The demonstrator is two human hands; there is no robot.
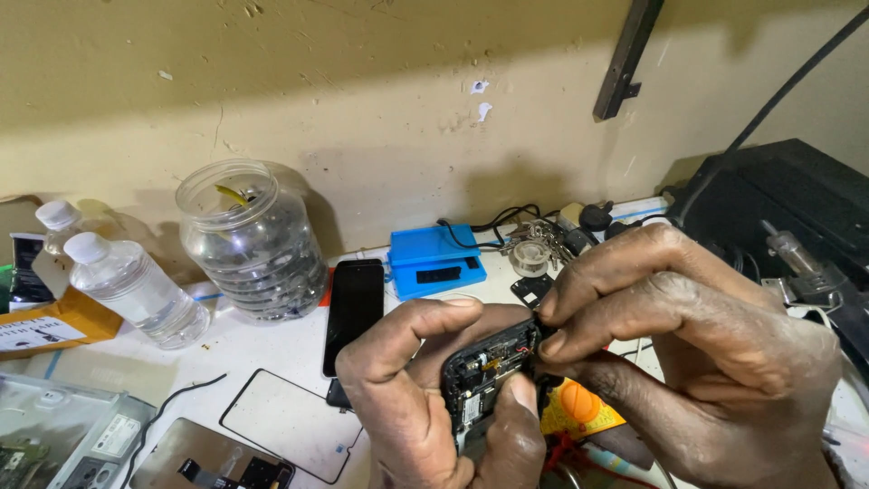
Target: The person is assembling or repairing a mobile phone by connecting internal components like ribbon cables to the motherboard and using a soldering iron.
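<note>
My left hand [425, 398] grips an opened black phone body [484, 376], its inner parts and circuit board facing up. The thumb presses on its lower edge. My right hand [688, 362] comes in from the right and pinches at the top corner of the phone body with thumb and fingers. Whether something small sits between those fingertips cannot be seen.
A black phone [353, 308] lies face up on the white bench, next to a blue box [434, 261]. A clear plastic jar [249, 240] and two clear bottles [136, 290] stand at the back left. A glass panel [290, 421] and screen parts [213, 462] lie in front. Black equipment [787, 199] is at right.
</note>
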